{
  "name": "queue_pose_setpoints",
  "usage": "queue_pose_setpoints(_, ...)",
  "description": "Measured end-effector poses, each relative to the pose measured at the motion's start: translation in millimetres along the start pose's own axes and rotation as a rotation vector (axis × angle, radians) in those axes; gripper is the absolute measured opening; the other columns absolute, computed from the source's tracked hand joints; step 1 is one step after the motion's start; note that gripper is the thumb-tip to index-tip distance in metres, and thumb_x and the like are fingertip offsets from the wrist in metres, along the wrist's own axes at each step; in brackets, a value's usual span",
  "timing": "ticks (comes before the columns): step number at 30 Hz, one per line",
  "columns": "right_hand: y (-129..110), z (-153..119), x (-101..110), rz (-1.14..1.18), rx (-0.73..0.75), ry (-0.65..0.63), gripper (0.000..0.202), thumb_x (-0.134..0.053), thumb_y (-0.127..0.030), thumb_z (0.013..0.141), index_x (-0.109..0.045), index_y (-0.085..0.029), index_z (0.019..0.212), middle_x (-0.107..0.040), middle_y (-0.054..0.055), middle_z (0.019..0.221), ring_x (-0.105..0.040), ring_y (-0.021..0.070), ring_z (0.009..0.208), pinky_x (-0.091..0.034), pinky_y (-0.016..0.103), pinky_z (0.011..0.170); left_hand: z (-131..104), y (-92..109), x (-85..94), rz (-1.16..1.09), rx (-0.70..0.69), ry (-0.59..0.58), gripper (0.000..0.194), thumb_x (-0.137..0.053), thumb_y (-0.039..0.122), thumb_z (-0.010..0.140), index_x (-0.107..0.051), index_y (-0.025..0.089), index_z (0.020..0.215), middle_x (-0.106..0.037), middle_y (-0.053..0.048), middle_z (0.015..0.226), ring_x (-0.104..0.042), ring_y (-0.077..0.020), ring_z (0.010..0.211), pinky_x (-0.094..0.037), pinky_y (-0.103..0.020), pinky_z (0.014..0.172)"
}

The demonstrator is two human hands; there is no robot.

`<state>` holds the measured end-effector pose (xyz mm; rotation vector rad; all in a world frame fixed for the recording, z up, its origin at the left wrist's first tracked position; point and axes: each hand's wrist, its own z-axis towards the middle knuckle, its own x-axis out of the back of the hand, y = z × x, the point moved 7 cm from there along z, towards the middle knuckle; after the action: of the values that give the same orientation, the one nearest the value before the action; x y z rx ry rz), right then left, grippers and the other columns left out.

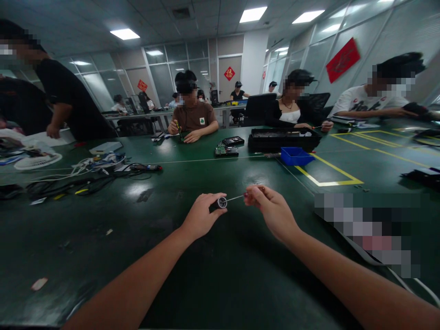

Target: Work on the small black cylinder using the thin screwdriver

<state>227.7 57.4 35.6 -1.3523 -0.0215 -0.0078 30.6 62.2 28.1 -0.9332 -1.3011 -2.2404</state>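
Observation:
My left hand (203, 213) is closed around a small dark cylinder (222, 202), its silvery round open end turned toward my right side. In my right hand (270, 208) is a screwdriver (235, 198), pinched by its handle between thumb and fingers. Its thin metal shaft points left and meets the cylinder's open end; how deep the tip sits inside I cannot tell. Most of the handle is hidden by my fingers, with a bit of red showing. Both hands are held just above the green table (220, 284).
Beyond my hands are a blue bin (297, 156), a black tray (283, 140) and hard drives (227, 150). Tangled cables (85, 172) lie at the left. A pixelated flat object (371, 233) is at the right. Several people sit or stand around the table.

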Motion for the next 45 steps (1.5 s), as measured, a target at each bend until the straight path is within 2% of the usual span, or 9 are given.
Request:
queue_pose_setpoints(4, 20.4, 4.2, -3.6, 0.263, -0.222, -0.046, 0.027, -0.056, -0.046, 0.092, -0.062, -0.020, 0.085, -0.061, 0.002, 0.072, -0.061, 0.0176, 0.065, -0.056, 0.040, 0.076, 0.9, 2.2, 0.9, 0.028, -0.051, 0.002, 0.038, -0.069, 0.027, 0.089, -0.062, 0.031, 0.126, -0.066, -0.002, 0.123, -0.056, -0.0243, 0.117, -0.034, -0.048, 0.110)
queue_pose_setpoints(7, 20.6, 5.2, 1.1, 0.263, -0.144, 0.022, 0.024, -0.061, -0.044, 0.090, -0.064, -0.020, 0.088, -0.064, 0.003, 0.078, -0.062, 0.0171, 0.070, -0.055, 0.035, 0.072, 1.5, 0.0, -0.7, 0.036, -0.048, -0.012, 0.038, -0.068, 0.028, 0.089, -0.061, 0.031, 0.127, -0.066, -0.002, 0.124, -0.056, -0.0242, 0.119, -0.030, -0.051, 0.113)
queue_pose_setpoints(10, 13.5, 3.2, 4.4, 0.116, -0.005, 0.068, 0.027, -0.060, -0.046, 0.092, -0.065, -0.020, 0.093, -0.066, 0.004, 0.084, -0.063, 0.0176, 0.075, -0.053, 0.035, 0.072, 1.4, -1.7, -1.4, 0.043, -0.040, -0.007, 0.039, -0.069, 0.029, 0.089, -0.061, 0.032, 0.127, -0.066, -0.002, 0.124, -0.056, -0.0240, 0.119, -0.026, -0.054, 0.116)
queue_pose_setpoints(15, -3.1, -3.2, 1.9, -0.123, 0.131, 0.041, 0.026, -0.054, -0.045, 0.096, -0.064, -0.020, 0.098, -0.068, 0.004, 0.085, -0.065, 0.0187, 0.078, -0.053, 0.036, 0.076, 0.8, -1.6, -2.7, 0.053, -0.022, -0.010, 0.041, -0.071, 0.030, 0.088, -0.061, 0.032, 0.127, -0.067, -0.001, 0.122, -0.057, -0.0239, 0.118, -0.024, -0.055, 0.117)
queue_pose_setpoints(21, -13.5, -8.3, -0.2, -0.269, 0.161, 0.007, 0.028, -0.056, -0.046, 0.095, -0.066, -0.021, 0.101, -0.072, 0.005, 0.087, -0.069, 0.0212, 0.080, -0.054, 0.038, 0.076, 0.9, -1.8, -1.7, 0.055, 0.000, 0.001, 0.039, -0.070, 0.031, 0.088, -0.061, 0.031, 0.126, -0.068, -0.001, 0.121, -0.058, -0.0235, 0.116, -0.028, -0.053, 0.115)
queue_pose_setpoints(30, -12.5, -8.5, -2.4, -0.312, 0.160, -0.049, 0.027, -0.057, -0.045, 0.094, -0.068, -0.021, 0.101, -0.074, 0.003, 0.082, -0.071, 0.0196, 0.077, -0.054, 0.034, 0.070, 0.3, -3.9, -1.1, 0.039, 0.020, -0.001, 0.040, -0.071, 0.029, 0.087, -0.062, 0.031, 0.126, -0.068, -0.001, 0.117, -0.058, -0.0246, 0.111, -0.031, -0.054, 0.113)
queue_pose_setpoints(36, -22.6, -12.1, -1.1, -0.596, 0.220, 0.013, 0.033, -0.065, -0.052, 0.088, -0.068, -0.022, 0.075, -0.068, 0.000, 0.061, -0.062, 0.0173, 0.054, -0.044, 0.030, 0.053, 0.4, -5.2, -3.1, 0.036, 0.021, -0.016, 0.040, -0.071, 0.027, 0.087, -0.062, 0.031, 0.126, -0.069, -0.001, 0.117, -0.058, -0.0247, 0.111, -0.034, -0.052, 0.110)
queue_pose_setpoints(42, -28.4, -12.3, -9.0, -0.620, 0.324, -0.060, 0.017, -0.054, -0.032, 0.095, -0.067, -0.021, 0.101, -0.074, 0.004, 0.087, -0.069, 0.0195, 0.079, -0.050, 0.032, 0.070, 1.1, -4.6, -4.1, 0.032, 0.022, -0.025, 0.039, -0.073, 0.024, 0.085, -0.064, 0.029, 0.123, -0.069, -0.002, 0.117, -0.058, -0.0245, 0.111, -0.036, -0.051, 0.109)
queue_pose_setpoints(45, -27.7, -13.0, -9.8, -0.591, 0.299, -0.093, 0.018, -0.050, -0.029, 0.096, -0.065, -0.021, 0.102, -0.073, 0.003, 0.086, -0.069, 0.0189, 0.079, -0.050, 0.031, 0.070, 1.3, -3.7, -5.6, 0.041, 0.019, -0.036, 0.040, -0.073, 0.024, 0.085, -0.064, 0.029, 0.123, -0.069, -0.003, 0.117, -0.058, -0.0252, 0.111, -0.037, -0.051, 0.107)
